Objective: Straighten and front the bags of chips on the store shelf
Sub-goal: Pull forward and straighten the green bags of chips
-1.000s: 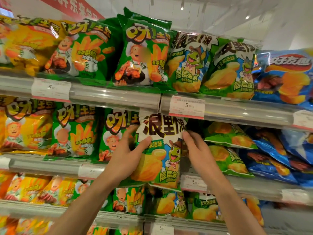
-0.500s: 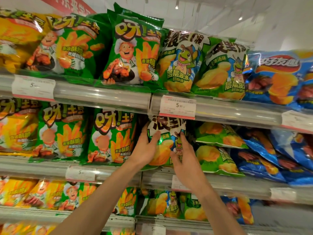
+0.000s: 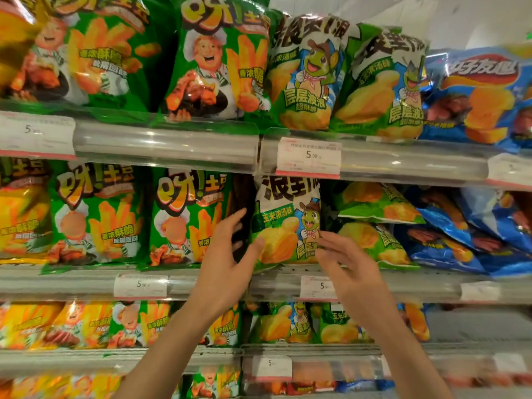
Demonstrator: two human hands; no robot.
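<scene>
A green-and-white chip bag with a frog cartoon [image 3: 285, 223] stands upright on the middle shelf [image 3: 403, 286], under a price tag. My left hand [image 3: 227, 257] is spread beside its left edge, thumb touching the bag's lower left. My right hand [image 3: 342, 263] hovers at the bag's lower right, fingers relaxed and fingertips at its edge. Neither hand grips the bag. To the right, green bags of the same brand [image 3: 374, 203] lie flat and tilted in a pile.
Green bags with a chef cartoon [image 3: 184, 217] stand to the left, with a dark gap between them and the frog bag. Blue bags [image 3: 466, 240] lie slumped at the right. The upper shelf [image 3: 172, 145] holds upright green and blue bags; lower shelves hold more.
The frog bag went from held out in front of the shelf to standing back on the middle shelf. Both hands have let go of it and opened beside it.
</scene>
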